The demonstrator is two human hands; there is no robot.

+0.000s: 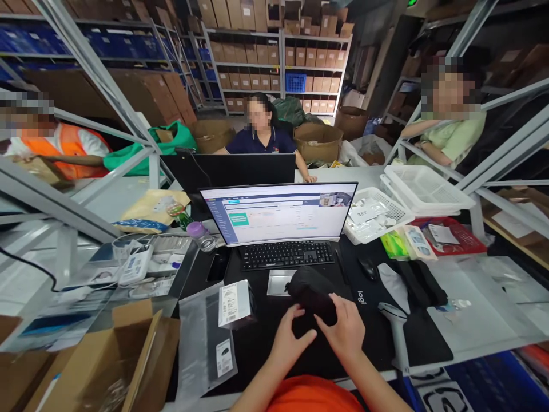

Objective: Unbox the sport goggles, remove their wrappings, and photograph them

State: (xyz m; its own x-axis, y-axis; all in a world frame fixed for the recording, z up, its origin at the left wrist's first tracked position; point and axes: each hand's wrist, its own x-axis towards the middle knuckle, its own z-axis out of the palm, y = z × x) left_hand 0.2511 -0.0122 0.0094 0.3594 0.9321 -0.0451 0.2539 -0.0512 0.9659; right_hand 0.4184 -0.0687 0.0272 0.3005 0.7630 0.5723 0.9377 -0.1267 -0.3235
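Observation:
A soft black cloth item [312, 289], perhaps a pouch or a folded cap, is between my two hands above the black desk mat. My left hand [291, 340] curls around its near left side, thumb pointing inward. On the right edge, the fingers of my right hand [345, 326] press against it. Just behind it lies a small silver tray-like box [279, 282], partly covered by the black item. To the left stands a white box with a printed label [235, 303], resting on a clear plastic bag [197, 343] that carries a label with a small dark picture.
Behind are a keyboard [288, 255] and a monitor [283, 214]. A barcode scanner [397, 332] and a mouse [368, 268] lie to the right, near white baskets [398, 209]. An open carton [107, 355] stands at the left. Several people sit across the desks.

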